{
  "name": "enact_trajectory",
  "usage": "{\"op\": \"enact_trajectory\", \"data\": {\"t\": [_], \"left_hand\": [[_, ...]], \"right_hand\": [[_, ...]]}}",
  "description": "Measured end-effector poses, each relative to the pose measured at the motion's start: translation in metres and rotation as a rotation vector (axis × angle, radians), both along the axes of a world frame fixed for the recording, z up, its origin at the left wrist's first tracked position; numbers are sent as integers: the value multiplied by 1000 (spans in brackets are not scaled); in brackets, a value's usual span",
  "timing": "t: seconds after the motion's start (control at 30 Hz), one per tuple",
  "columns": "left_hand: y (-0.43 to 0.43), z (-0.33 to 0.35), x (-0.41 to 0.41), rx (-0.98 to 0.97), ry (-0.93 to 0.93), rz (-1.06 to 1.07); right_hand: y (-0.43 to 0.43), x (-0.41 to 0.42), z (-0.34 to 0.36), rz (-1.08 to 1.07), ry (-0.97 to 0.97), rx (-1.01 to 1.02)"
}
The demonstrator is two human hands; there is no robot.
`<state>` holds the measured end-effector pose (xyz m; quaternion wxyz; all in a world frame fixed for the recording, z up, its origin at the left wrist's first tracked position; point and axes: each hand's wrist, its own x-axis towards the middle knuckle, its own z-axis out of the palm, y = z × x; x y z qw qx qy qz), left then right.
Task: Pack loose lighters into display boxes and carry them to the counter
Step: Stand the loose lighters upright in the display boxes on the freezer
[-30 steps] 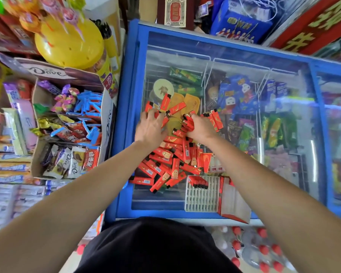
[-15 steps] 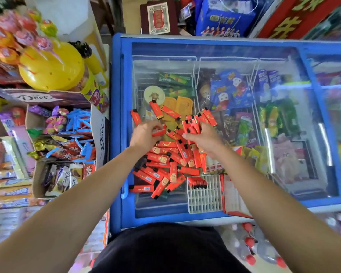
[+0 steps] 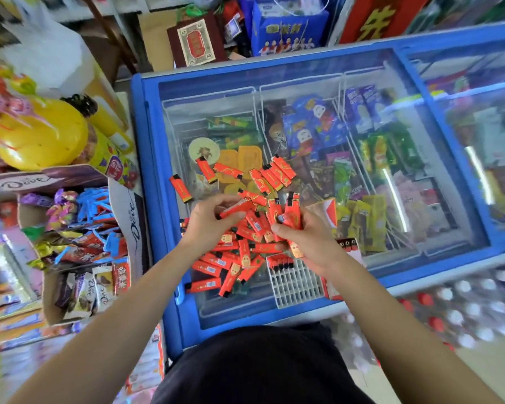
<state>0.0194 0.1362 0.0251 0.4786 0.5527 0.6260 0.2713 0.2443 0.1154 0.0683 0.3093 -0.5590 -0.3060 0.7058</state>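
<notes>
Red lighters bunched in the curled fingers of the right hand may slip; the left hand pinches one lighter. Dropped ones could skid off the glass freezer lid at 6 o'clock.

Left hand pinches one lighter; right hand grips several lighters.

Dozens of red-orange lighters with gold print and black caps lie jumbled on the glass lid. The left hand pinches one crosswise and the right hand bunches several upright. Beside the pile sits the white gridded display tray, with four standing in its far row.
</notes>
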Motion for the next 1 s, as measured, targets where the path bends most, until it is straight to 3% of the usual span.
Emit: {"op": "enact_trajectory", "data": {"t": [0.2, 0.4, 0.7, 1.0], "left_hand": [[-47, 39, 49, -259, -360, 134], [-72, 41, 67, -351, -508, 252], [-86, 46, 87, -361, -419, 190], [-85, 42, 91, -418, -402, 65]], "right_hand": [[-29, 11, -5, -51, 109, 7], [-55, 18, -9, -91, 184, 16], [-83, 31, -9, -132, 82, 78], [-100, 45, -12, -105, 133, 35]]}}
